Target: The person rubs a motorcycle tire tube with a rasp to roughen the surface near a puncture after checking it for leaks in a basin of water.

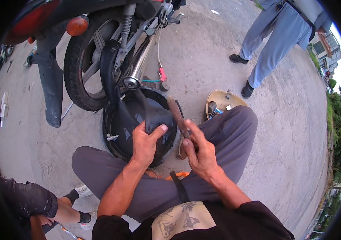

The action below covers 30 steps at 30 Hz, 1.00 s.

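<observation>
My left hand [143,145] is closed on a black rubber inner tube [157,116], thumb on top, holding a stretch of it above a round black basin [116,149]. The rest of the tube drapes over the basin and up beside the motorcycle's rear wheel. In my right hand [200,155] is a rusty, brown, file-like tool [176,113], its long flat end pointing away from me, close to the right side of the tube. Whether it touches the rubber I cannot tell. The basin appears to hold dark liquid with reflections.
A motorcycle [98,52] stands just beyond the basin, its exhaust pipe [132,81] close by. On the right sits a tan bowl [217,98] with small items. One person in grey-blue trousers [276,44] stands far right; another person's leg [67,209] is at lower left.
</observation>
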Available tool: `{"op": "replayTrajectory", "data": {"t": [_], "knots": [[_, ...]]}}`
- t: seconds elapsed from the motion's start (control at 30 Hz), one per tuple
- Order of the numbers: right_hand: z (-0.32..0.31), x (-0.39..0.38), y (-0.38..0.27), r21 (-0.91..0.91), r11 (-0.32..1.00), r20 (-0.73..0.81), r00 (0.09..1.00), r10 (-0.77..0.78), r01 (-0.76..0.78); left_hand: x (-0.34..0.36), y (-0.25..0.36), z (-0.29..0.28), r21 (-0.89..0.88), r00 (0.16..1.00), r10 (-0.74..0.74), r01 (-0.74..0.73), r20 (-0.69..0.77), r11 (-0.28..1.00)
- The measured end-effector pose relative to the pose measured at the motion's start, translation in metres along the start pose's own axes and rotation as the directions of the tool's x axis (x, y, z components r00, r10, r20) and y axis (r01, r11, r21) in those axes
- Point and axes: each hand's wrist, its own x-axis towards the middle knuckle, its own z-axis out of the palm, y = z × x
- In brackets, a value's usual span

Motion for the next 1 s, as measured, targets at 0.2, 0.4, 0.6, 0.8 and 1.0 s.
{"op": "replayTrajectory", "data": {"t": [0.2,0.4,0.6,0.8,1.0], "knots": [[0.022,-0.002,0.002,-0.167,0.977,0.096,0.988,-0.12,0.135,-0.005,-0.004,-0.001,0.032,1.0,0.025,-0.025,-0.004,0.999],[0.023,0.005,-0.005,-0.247,0.963,0.178,0.982,-0.067,0.11,-0.005,-0.003,-0.01,0.114,0.997,0.062,-0.056,-0.05,0.992],[0.03,0.023,-0.004,-0.248,0.956,0.11,0.985,-0.132,0.156,-0.006,-0.008,-0.002,0.233,0.996,0.082,-0.084,0.018,0.969],[0.025,-0.022,0.009,-0.246,0.962,0.123,0.988,-0.092,0.12,-0.007,-0.002,-0.006,0.163,0.997,0.077,-0.074,-0.016,0.984],[0.035,0.025,-0.005,-0.295,0.936,0.105,0.98,-0.167,0.192,-0.003,-0.01,-0.01,0.125,0.997,0.072,-0.069,-0.018,0.99]]}}
